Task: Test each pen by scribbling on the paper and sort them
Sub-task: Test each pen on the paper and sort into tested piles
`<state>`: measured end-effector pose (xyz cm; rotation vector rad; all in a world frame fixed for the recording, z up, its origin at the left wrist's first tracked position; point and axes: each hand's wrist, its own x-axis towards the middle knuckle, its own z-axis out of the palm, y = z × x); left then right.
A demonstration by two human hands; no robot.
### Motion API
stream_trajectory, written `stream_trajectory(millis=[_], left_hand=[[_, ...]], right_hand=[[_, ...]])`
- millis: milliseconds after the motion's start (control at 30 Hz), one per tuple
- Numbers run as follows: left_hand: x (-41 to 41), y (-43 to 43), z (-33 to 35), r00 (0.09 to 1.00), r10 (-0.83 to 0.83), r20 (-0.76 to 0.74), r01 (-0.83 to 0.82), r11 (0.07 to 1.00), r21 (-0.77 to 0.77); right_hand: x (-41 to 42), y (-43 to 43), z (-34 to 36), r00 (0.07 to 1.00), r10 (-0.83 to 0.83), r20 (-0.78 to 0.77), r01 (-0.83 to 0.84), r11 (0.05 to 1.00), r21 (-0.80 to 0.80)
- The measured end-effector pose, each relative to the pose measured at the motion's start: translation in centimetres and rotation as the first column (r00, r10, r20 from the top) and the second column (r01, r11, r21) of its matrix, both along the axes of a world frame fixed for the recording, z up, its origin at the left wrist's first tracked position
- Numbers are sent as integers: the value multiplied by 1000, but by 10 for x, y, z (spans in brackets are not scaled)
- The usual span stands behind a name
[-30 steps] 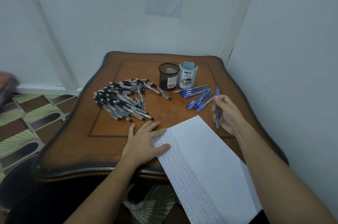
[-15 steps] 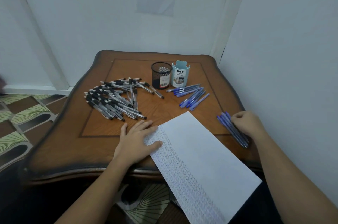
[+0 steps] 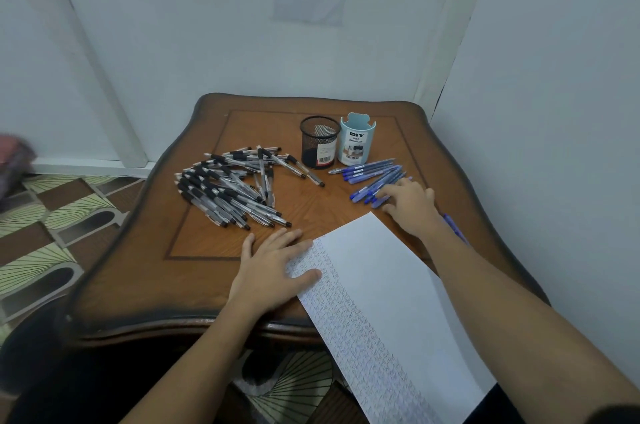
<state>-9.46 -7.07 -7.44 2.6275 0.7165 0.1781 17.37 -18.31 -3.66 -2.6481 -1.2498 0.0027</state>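
A white sheet of paper [image 3: 388,288] with rows of scribbles down its left side lies slanted over the table's front edge. My left hand [image 3: 273,267] rests flat on the paper's upper left corner, fingers straight. My right hand [image 3: 410,203] reaches onto the group of blue pens [image 3: 374,177] in front of the holders, fingertips touching them. It is not plain whether the fingers pinch one. A second small bunch of blue pens [image 3: 453,228] peeks out from behind my right wrist. A big heap of black pens [image 3: 228,188] covers the table's left half.
A black mesh pen cup [image 3: 318,143] and a light blue desk organizer [image 3: 356,139] stand side by side at the table's back. The wooden table [image 3: 194,267] sits in a corner, with white walls close behind and to the right. Patterned floor lies to the left.
My right hand put the blue pen it held onto the bunch at the right edge, then moved back left and forward to the blue pens by the holders. My left hand stayed on the paper.
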Motion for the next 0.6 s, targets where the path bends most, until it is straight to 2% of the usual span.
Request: stream_trajectory(millis=[133,233,333,400,500,600], left_hand=[[0,2,-1,1000,-2,-7,2,1000,1],[1,1,-1,1000,-3,-10,3,1000,4],[1,2,-1,1000,-1,-11,1,1000,4],[2,2,-2,1000,1,-8,-1,1000,3],[1,2,-3,1000,-1,3,1,1000,-2],[0,1,-2,1000,0,6,0,1000,-8]], right_hand=[[0,1,-2,998,49,-25,-48,999,10],[-1,-1,-2,993,107,52,-109,994,32],[-6,1,2,979,186,81,-193,976,103],[-11,3,3,971,239,13,-236,949,210],[-17,6,2,977,187,-98,-154,950,272],[-24,4,-1,987,84,-138,-66,989,130]])
